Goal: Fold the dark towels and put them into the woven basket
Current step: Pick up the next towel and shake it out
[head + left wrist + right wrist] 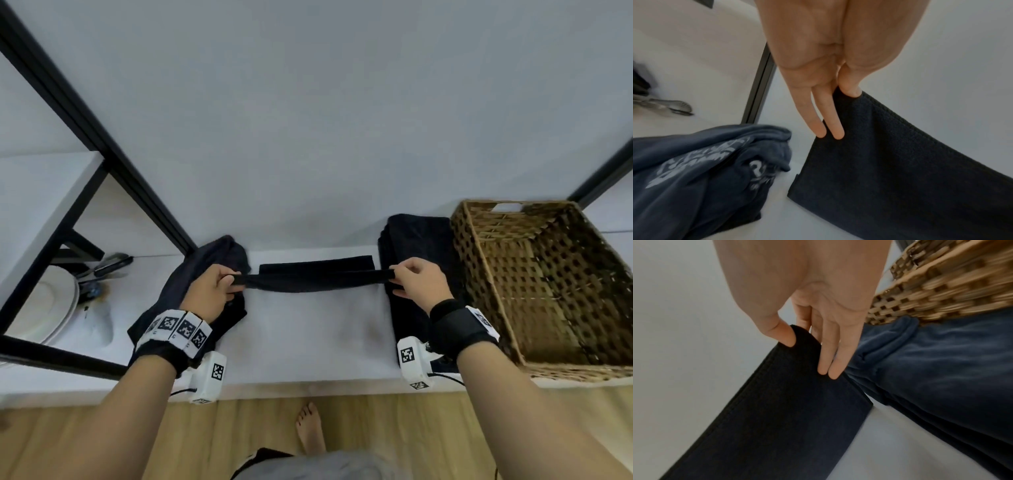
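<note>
A dark towel (315, 279) hangs stretched between my two hands above the white tabletop (308, 335), its lower part resting on the surface. My left hand (219, 291) pinches its left corner, thumb against fingers (830, 123) on the towel (890, 170). My right hand (411, 279) pinches the right corner, thumb and fingers (826, 356) around the towel (787, 410). The woven basket (544, 284) stands to the right, with nothing visible inside. A crumpled dark blue printed cloth (205, 267) lies under my left hand. A dark folded stack (414, 246) sits beside the basket.
A black metal frame (102, 144) stands at the left. White plates (51, 308) and utensils (106, 265) sit on the table's left end. A grey wall runs behind the table. A wooden floor and my bare foot (308, 431) show below the table's front edge.
</note>
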`<act>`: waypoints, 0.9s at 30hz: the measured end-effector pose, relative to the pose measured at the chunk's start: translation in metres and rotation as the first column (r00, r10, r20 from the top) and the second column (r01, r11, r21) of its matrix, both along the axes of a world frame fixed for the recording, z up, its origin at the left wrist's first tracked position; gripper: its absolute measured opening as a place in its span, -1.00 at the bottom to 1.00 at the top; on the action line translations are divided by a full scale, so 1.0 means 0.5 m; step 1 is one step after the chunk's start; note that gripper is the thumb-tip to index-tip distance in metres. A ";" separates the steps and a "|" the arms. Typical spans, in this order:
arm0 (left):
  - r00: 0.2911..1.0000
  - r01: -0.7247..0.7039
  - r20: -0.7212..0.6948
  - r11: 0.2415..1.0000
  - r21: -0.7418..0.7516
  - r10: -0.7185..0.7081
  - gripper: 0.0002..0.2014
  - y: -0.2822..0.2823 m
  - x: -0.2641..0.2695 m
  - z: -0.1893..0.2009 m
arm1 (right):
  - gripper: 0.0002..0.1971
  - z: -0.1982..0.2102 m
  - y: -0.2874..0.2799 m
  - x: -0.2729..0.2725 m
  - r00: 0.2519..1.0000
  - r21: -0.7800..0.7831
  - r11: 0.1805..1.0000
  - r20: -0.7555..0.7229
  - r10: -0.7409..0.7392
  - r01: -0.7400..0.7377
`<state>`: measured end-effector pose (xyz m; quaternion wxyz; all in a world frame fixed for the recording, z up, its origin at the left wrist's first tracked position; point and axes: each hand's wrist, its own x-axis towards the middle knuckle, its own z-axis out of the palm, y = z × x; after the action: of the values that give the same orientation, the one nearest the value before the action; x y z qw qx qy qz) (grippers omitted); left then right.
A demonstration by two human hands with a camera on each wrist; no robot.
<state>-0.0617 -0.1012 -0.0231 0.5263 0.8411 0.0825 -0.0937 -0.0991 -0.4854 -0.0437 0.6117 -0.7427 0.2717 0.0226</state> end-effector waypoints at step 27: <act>0.963 0.180 -0.261 0.868 0.462 -0.061 -0.82 0.009 0.109 -0.276 | -0.77 -0.237 0.086 0.109 0.900 -0.235 0.956 -0.432 0.057 -0.173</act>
<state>-0.0071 -0.0969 -0.1611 0.2797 0.9315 0.1126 -0.2034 -0.0447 -0.4426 -0.1624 0.4302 -0.8109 0.3527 0.1814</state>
